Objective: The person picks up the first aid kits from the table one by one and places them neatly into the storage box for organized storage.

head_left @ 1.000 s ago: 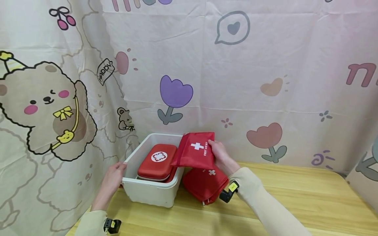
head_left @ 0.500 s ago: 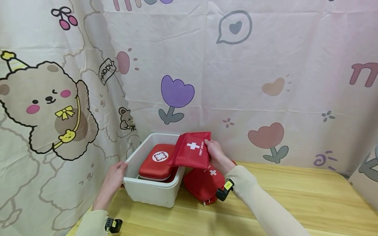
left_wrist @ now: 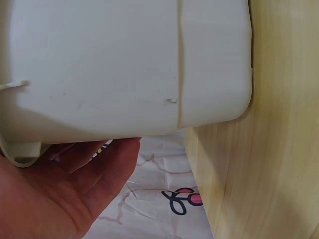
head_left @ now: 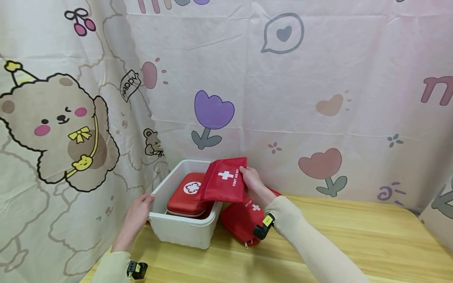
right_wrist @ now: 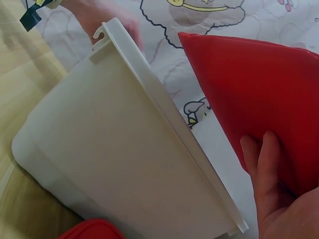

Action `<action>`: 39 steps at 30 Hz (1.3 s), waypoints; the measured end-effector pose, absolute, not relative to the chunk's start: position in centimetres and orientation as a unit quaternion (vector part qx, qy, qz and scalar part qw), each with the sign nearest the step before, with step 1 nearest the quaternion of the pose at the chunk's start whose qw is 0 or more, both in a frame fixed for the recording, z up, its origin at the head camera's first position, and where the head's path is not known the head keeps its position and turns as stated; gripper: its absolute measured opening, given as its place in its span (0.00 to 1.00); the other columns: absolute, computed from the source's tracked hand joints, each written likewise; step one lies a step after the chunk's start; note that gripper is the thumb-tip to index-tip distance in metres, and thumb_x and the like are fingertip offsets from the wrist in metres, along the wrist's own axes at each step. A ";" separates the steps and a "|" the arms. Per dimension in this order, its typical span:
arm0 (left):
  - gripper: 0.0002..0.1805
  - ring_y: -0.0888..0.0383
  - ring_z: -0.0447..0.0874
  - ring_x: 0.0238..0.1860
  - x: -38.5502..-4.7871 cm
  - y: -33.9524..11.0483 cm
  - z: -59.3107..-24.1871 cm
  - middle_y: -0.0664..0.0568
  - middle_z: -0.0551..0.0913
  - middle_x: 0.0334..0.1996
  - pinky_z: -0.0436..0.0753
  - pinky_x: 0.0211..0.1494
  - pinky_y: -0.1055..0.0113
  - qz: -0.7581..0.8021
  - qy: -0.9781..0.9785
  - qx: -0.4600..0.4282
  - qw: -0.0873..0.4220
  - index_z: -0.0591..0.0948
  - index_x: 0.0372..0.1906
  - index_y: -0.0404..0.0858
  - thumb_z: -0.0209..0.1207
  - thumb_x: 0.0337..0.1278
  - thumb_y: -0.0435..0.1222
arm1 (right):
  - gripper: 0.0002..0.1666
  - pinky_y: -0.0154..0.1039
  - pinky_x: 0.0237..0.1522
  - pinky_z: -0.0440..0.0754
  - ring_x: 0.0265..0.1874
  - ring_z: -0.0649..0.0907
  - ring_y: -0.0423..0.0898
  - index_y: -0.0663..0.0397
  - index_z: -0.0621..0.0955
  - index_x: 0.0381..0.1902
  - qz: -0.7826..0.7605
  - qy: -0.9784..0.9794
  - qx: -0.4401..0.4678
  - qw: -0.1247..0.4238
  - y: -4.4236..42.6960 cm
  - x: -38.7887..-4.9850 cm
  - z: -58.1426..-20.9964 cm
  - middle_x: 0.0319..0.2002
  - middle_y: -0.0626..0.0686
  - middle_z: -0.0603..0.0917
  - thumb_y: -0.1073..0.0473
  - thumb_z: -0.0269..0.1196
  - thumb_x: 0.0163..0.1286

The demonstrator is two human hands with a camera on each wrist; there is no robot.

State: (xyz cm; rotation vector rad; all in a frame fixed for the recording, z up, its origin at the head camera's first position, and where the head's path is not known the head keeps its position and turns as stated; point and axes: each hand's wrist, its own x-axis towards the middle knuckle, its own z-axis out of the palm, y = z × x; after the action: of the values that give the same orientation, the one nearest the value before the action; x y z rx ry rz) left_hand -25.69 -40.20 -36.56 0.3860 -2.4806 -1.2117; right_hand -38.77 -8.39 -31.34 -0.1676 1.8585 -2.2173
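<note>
My right hand pinches the right edge of a flat red first aid pouch with a white cross. The pouch is above the right rim of a white plastic bin; in the right wrist view a gap shows between the raised pouch and the rim. Fingers lie along its underside there. At the bin's left front corner my left hand grips the rim, its fingers against the outer wall in the left wrist view. Inside the bin sits a red hard case with a white round emblem.
Another red first aid bag lies on the wooden table, close to the bin's right side and partly behind my right forearm. A patterned cloth hangs behind the table and along its left side.
My right hand has carried the pouch a little to the left, further over the bin and partly across the hard case. The left hand keeps its hold on the rim.
</note>
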 end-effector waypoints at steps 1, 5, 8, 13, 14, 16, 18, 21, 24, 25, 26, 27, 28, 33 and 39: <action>0.24 0.47 0.71 0.35 -25.7 -40.2 -36.6 0.40 0.73 0.33 0.74 0.32 0.60 -0.428 -0.876 0.136 0.177 0.75 0.53 0.26 0.40 0.77 0.42 | 0.22 0.42 0.40 0.85 0.41 0.85 0.48 0.59 0.70 0.61 -0.758 0.639 -0.056 0.120 -8.5 -38.8 -31.3 0.50 0.59 0.80 0.51 0.50 0.79; 0.24 0.48 0.71 0.35 -25.7 -40.2 -36.6 0.41 0.74 0.32 0.74 0.33 0.61 -0.424 -0.878 0.134 0.179 0.76 0.54 0.26 0.40 0.77 0.43 | 0.21 0.42 0.40 0.85 0.42 0.85 0.49 0.60 0.71 0.60 -0.754 0.644 -0.055 0.117 -9.1 -38.8 -31.2 0.50 0.59 0.80 0.51 0.50 0.79; 0.24 0.47 0.71 0.35 -25.6 -40.3 -36.6 0.41 0.73 0.32 0.74 0.33 0.60 -0.427 -0.877 0.131 0.176 0.75 0.54 0.26 0.40 0.77 0.43 | 0.21 0.42 0.40 0.85 0.43 0.85 0.50 0.60 0.71 0.60 -0.756 0.642 -0.057 0.120 -9.4 -38.9 -31.2 0.50 0.59 0.80 0.51 0.51 0.79; 0.24 0.48 0.71 0.34 -25.7 -40.3 -36.6 0.42 0.72 0.30 0.75 0.32 0.60 -0.427 -0.877 0.132 0.177 0.76 0.53 0.26 0.40 0.77 0.44 | 0.21 0.42 0.41 0.84 0.44 0.84 0.50 0.59 0.70 0.60 -0.758 0.636 -0.058 0.128 -10.2 -39.0 -31.1 0.50 0.59 0.80 0.51 0.51 0.78; 0.24 0.48 0.72 0.35 -25.7 -40.3 -36.6 0.41 0.73 0.31 0.75 0.32 0.60 -0.427 -0.877 0.132 0.177 0.76 0.53 0.26 0.40 0.77 0.44 | 0.21 0.42 0.41 0.84 0.45 0.84 0.50 0.60 0.70 0.60 -0.758 0.636 -0.058 0.128 -10.3 -39.0 -31.1 0.50 0.59 0.80 0.51 0.51 0.79; 0.25 0.47 0.73 0.36 -25.7 -40.3 -36.6 0.39 0.75 0.34 0.77 0.32 0.59 -0.433 -0.874 0.132 0.176 0.76 0.54 0.26 0.40 0.77 0.44 | 0.21 0.42 0.42 0.84 0.45 0.84 0.50 0.60 0.71 0.60 -0.757 0.638 -0.059 0.128 -10.6 -39.0 -31.2 0.51 0.59 0.80 0.52 0.51 0.78; 0.25 0.46 0.75 0.37 -25.7 -40.3 -36.7 0.37 0.77 0.38 0.79 0.32 0.57 -0.441 -0.871 0.131 0.173 0.75 0.55 0.26 0.40 0.77 0.44 | 0.21 0.43 0.42 0.84 0.46 0.84 0.51 0.61 0.71 0.60 -0.758 0.637 -0.059 0.127 -10.9 -38.9 -31.2 0.51 0.59 0.80 0.52 0.51 0.79; 0.24 0.46 0.76 0.37 -25.7 -40.3 -36.7 0.37 0.77 0.38 0.79 0.32 0.57 -0.440 -0.871 0.133 0.175 0.76 0.54 0.27 0.41 0.76 0.44 | 0.21 0.44 0.43 0.84 0.47 0.83 0.51 0.61 0.71 0.60 -0.757 0.637 -0.058 0.129 -11.2 -38.9 -31.2 0.51 0.59 0.80 0.52 0.52 0.78; 0.24 0.46 0.76 0.37 -25.7 -40.3 -36.7 0.37 0.77 0.38 0.78 0.32 0.59 -0.434 -0.873 0.134 0.176 0.76 0.54 0.27 0.40 0.76 0.44 | 0.22 0.44 0.44 0.84 0.47 0.83 0.52 0.61 0.70 0.61 -0.758 0.635 -0.063 0.131 -11.5 -38.9 -31.2 0.52 0.59 0.79 0.52 0.51 0.79; 0.24 0.46 0.76 0.38 -25.7 -40.3 -36.6 0.37 0.77 0.38 0.78 0.32 0.59 -0.434 -0.873 0.135 0.176 0.76 0.54 0.27 0.40 0.77 0.44 | 0.22 0.44 0.44 0.84 0.47 0.83 0.52 0.60 0.70 0.61 -0.758 0.635 -0.064 0.133 -11.5 -38.9 -31.2 0.52 0.59 0.79 0.52 0.51 0.79; 0.25 0.46 0.76 0.38 -25.7 -40.3 -36.6 0.37 0.77 0.39 0.78 0.32 0.58 -0.436 -0.873 0.135 0.175 0.76 0.54 0.27 0.40 0.77 0.44 | 0.22 0.45 0.44 0.84 0.48 0.83 0.52 0.60 0.70 0.61 -0.758 0.635 -0.066 0.134 -11.6 -38.9 -31.1 0.52 0.59 0.79 0.51 0.51 0.79; 0.25 0.46 0.76 0.38 -25.6 -40.2 -36.6 0.37 0.78 0.40 0.79 0.32 0.57 -0.439 -0.871 0.134 0.174 0.76 0.55 0.27 0.40 0.77 0.44 | 0.22 0.45 0.45 0.83 0.49 0.82 0.52 0.60 0.70 0.61 -0.759 0.633 -0.067 0.137 -11.7 -39.0 -31.1 0.53 0.60 0.79 0.52 0.50 0.79; 0.25 0.45 0.77 0.38 -25.6 -40.2 -36.5 0.36 0.78 0.41 0.80 0.32 0.56 -0.442 -0.870 0.133 0.174 0.75 0.56 0.27 0.40 0.77 0.44 | 0.22 0.45 0.45 0.83 0.49 0.82 0.53 0.60 0.70 0.62 -0.759 0.633 -0.067 0.138 -11.8 -39.0 -31.1 0.53 0.60 0.79 0.52 0.50 0.79; 0.24 0.45 0.76 0.39 -25.7 -40.1 -36.5 0.36 0.78 0.40 0.78 0.33 0.58 -0.436 -0.871 0.131 0.183 0.76 0.55 0.27 0.41 0.76 0.43 | 0.22 0.46 0.46 0.83 0.50 0.82 0.53 0.60 0.69 0.62 -0.754 0.638 -0.064 0.143 -12.2 -39.1 -30.9 0.53 0.60 0.78 0.52 0.51 0.79; 0.24 0.43 0.76 0.43 -25.7 -40.1 -36.6 0.34 0.78 0.44 0.76 0.36 0.59 -0.431 -0.874 0.134 0.182 0.76 0.56 0.26 0.41 0.76 0.43 | 0.22 0.45 0.44 0.84 0.48 0.83 0.53 0.62 0.69 0.62 -0.744 0.647 -0.073 0.147 -13.0 -39.0 -30.8 0.52 0.61 0.79 0.53 0.49 0.79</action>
State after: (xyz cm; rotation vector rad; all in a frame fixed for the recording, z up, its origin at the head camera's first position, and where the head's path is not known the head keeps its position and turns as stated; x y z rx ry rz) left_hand -25.65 -40.11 -36.60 0.3788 -2.4653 -1.2159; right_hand -39.04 -13.02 -30.80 -0.2111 1.8619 -2.1415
